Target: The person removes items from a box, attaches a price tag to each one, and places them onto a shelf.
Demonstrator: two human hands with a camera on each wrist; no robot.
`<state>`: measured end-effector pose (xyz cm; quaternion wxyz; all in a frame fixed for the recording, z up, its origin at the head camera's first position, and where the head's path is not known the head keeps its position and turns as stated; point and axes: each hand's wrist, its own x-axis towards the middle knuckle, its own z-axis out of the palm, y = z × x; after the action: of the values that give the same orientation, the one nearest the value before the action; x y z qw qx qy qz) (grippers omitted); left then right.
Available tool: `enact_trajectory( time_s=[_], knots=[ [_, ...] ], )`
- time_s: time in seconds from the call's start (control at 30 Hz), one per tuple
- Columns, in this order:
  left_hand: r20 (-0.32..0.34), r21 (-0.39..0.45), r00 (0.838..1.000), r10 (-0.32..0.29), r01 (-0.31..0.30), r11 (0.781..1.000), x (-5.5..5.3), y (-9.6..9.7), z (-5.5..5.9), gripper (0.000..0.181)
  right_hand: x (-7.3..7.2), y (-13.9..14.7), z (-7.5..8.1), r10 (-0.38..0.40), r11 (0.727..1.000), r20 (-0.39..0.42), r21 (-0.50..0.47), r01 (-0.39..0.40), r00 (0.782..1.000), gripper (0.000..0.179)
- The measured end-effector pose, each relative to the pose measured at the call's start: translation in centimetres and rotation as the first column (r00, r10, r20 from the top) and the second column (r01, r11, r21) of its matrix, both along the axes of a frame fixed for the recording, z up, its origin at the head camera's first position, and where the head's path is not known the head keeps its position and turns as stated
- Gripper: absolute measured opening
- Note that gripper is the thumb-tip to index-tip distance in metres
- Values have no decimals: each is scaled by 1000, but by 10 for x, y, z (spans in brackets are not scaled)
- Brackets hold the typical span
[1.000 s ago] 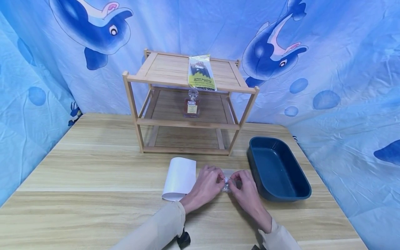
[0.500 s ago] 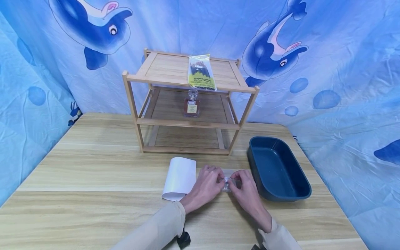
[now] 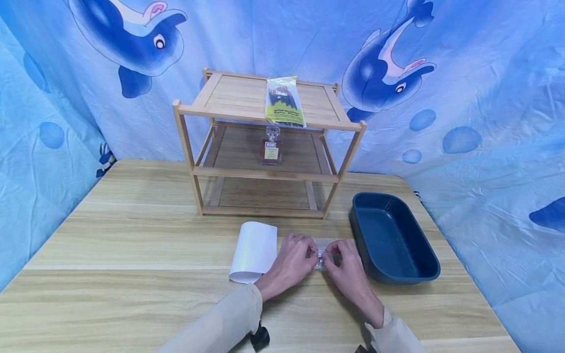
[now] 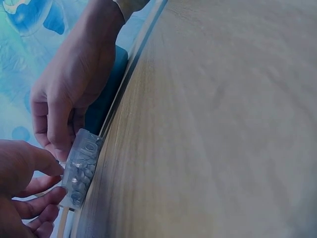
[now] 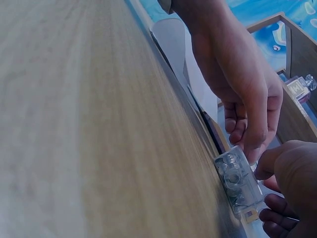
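Note:
A small clear plastic box (image 3: 320, 262) with several clear, rounded pieces inside sits on the table between the two hands. My left hand (image 3: 290, 262) pinches it at its upper edge with thumb and forefinger. From the other side, my right hand (image 3: 348, 272) pinches the same edge. Close up, the box (image 4: 80, 171) shows its see-through wall and pieces in the left wrist view; their exact kind is unclear. In the right wrist view, the box (image 5: 237, 181) touches the table, and the fingertips partly hide its top. A translucent patch shows just beyond it in the head view.
A curled white sheet (image 3: 253, 250) lies left of the hands. To the right stands a dark blue bin (image 3: 393, 240). Behind is a wooden shelf (image 3: 265, 174) bearing a perfume bottle (image 3: 270, 147) and a pack of artist brushes (image 3: 284, 103). Black straps hang near the sleeves.

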<state>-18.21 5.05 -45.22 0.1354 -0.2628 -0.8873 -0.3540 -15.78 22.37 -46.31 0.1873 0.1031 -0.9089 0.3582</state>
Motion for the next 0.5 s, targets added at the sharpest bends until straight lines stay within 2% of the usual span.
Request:
enact_trajectory(
  time_s=[0.23, 0.5],
  knots=[
    [26, 18, 1000, 0, 0, 1000, 0, 0, 0, 8, 0, -1, 2, -10, 1000, 19, -2, 10, 1000, 20],
    [70, 35, 997, 10, -12, 999, 1, -1, 1, 18, 1, 0, 3, -7, 1000, 45, 0, 7, 999, 22]
  ],
)
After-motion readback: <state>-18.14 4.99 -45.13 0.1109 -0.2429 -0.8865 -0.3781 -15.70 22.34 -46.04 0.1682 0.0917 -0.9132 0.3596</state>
